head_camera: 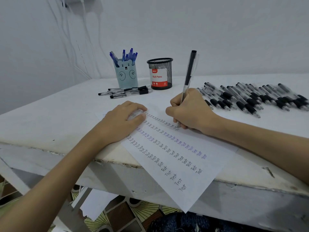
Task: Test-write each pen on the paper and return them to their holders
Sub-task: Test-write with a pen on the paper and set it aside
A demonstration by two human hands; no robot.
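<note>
My right hand (190,111) grips a black pen (189,76) upright, its tip touching the white paper (197,181) at the end of the top row of written words. My left hand (122,121) lies flat on the paper's upper left part, fingers straight. The sheet hangs over the table's front edge and carries rows of black and blue test words. A light blue bear holder (127,76) holds several blue pens. A black mesh holder (161,73) with a "Ball Pens" label stands to its right.
Several black pens (127,92) lie loose in front of the two holders. A large spread of black pens (254,97) covers the table to the right of my right hand. The white table (50,118) has a chipped front edge. White cables hang on the wall at the left.
</note>
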